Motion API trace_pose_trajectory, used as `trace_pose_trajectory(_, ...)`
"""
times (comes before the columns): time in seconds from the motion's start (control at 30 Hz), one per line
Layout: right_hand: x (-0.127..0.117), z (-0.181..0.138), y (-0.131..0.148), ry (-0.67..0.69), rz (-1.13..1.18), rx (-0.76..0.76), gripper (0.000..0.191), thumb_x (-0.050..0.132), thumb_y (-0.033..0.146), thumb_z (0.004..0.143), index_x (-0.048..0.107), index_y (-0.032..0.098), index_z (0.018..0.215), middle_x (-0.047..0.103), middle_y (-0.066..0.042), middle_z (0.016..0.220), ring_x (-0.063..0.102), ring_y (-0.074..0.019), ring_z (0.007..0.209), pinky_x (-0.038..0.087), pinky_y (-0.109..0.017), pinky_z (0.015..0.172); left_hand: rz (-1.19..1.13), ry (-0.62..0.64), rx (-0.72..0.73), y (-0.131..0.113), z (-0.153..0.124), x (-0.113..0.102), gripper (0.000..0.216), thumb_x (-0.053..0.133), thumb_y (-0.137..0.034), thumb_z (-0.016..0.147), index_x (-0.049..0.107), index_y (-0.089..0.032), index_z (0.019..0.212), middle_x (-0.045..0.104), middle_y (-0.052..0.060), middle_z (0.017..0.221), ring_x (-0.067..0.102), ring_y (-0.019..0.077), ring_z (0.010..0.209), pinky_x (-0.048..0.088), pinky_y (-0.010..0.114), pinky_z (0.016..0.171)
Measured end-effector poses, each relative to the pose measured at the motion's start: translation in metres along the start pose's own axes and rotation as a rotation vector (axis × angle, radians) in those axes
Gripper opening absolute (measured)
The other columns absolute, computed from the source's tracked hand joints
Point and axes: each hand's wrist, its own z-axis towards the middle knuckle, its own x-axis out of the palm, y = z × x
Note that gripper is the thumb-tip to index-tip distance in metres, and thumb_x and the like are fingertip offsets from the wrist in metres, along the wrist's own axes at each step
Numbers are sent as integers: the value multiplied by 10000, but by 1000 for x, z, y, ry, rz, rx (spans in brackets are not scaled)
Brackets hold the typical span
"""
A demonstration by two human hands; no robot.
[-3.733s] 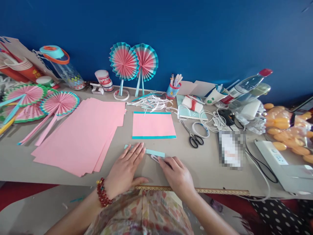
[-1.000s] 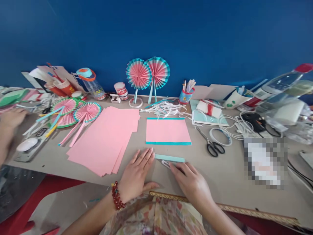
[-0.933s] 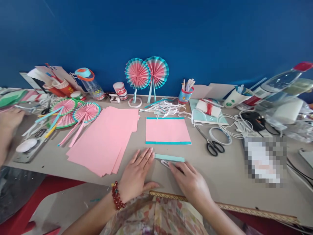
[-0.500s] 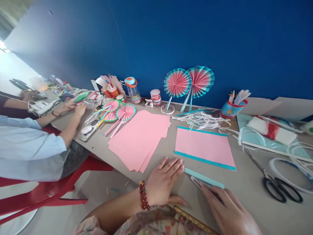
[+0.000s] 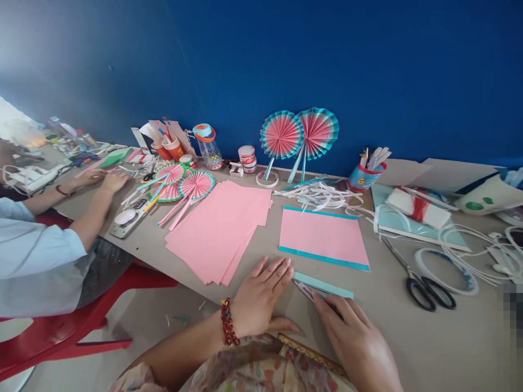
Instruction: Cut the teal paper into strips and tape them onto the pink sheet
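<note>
My left hand [image 5: 261, 296] lies flat on the table with its fingers stretched out, its fingertips by the left end of a narrow light-blue paper strip [image 5: 327, 285]. In my right hand [image 5: 351, 332] is a slim utility knife [image 5: 304, 290], its tip pointing at the strip's left end near my left fingers. My fingers cover most of the knife's handle. Just beyond the strip lies a pink sheet [image 5: 322, 234] with blue bands along its two long edges. A stack of plain pink sheets [image 5: 216, 228] spreads out to the left of it.
Scissors [image 5: 425, 288] and a tape roll [image 5: 449, 272] lie at the right. Paper scraps [image 5: 318, 195] are heaped behind the banded sheet. Two round paper fans [image 5: 281, 136] lean on the blue wall. A co-worker's hands [image 5: 112, 181] are at the left, near a phone [image 5: 128, 218].
The camera view has shifted to the right, so everything appears further left. The knife tip is now closer to the strip's left end. My left hand stays flat.
</note>
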Motion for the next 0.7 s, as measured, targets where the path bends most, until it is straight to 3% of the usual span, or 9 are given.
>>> trace_pose_trajectory(0.3, -3, 3, 7, 35, 16, 115, 337, 398, 128, 999, 677, 147, 1186, 647, -80, 897, 570, -184, 807, 485, -280, 746, 71, 4, 5, 12, -10, 4, 912, 367, -710, 939, 145, -108, 1586, 217, 153, 1628, 207, 271, 1513, 147, 467, 1232)
trace_pose_trajectory(0.7, -1, 6, 12, 33, 4, 95, 319, 431, 100, 964, 665, 119, 1181, 646, -89, 912, 555, -205, 815, 468, -306, 696, 84, 24, 8, 11, -9, 5, 954, 298, -763, 919, 192, -76, 1572, 188, 156, 1634, 172, 273, 1521, 112, 475, 1233)
